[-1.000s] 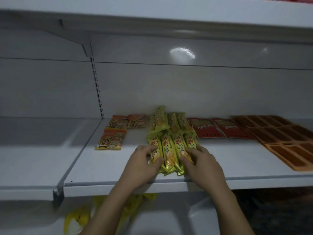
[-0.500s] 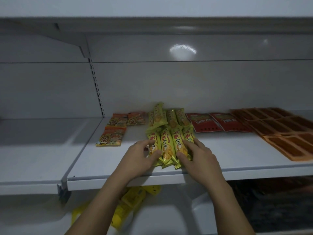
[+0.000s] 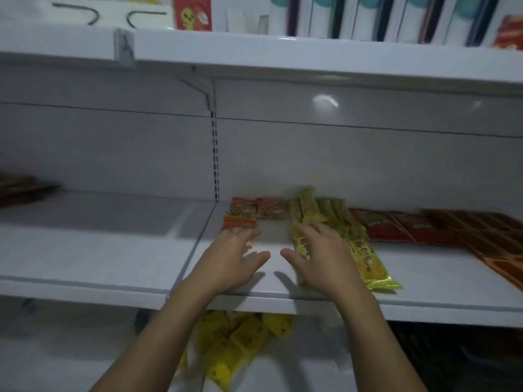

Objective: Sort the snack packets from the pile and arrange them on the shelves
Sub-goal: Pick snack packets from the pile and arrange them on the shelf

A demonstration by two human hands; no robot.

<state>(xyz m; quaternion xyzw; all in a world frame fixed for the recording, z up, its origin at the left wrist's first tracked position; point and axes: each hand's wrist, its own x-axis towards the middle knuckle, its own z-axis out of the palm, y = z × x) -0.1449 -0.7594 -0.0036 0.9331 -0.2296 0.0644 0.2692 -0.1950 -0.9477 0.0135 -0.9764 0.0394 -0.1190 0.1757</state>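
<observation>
Yellow-green snack packets (image 3: 365, 256) lie in two rows on the white middle shelf (image 3: 283, 301). My right hand (image 3: 322, 256) rests flat on the front row's left packets, fingers straight. My left hand (image 3: 229, 258) lies spread beside it, its fingertips over the near orange snack packet (image 3: 239, 217); another orange packet (image 3: 270, 212) sits behind. Red packets (image 3: 396, 226) lie right of the yellow-green ones. A pile of yellow packets (image 3: 235, 343) shows on the lower shelf between my forearms.
Brown-orange flat packs (image 3: 486, 239) cover the shelf's right end. The upper shelf (image 3: 311, 52) carries white boxes and a red packet (image 3: 192, 12). Dark items (image 3: 22, 190) sit at the far left. The neighbouring left shelf bay (image 3: 99, 244) is bare.
My left hand has come off the yellow-green packets and moved left to the orange packet. My right hand stays on the yellow-green row. The view has swung up and left, blurred.
</observation>
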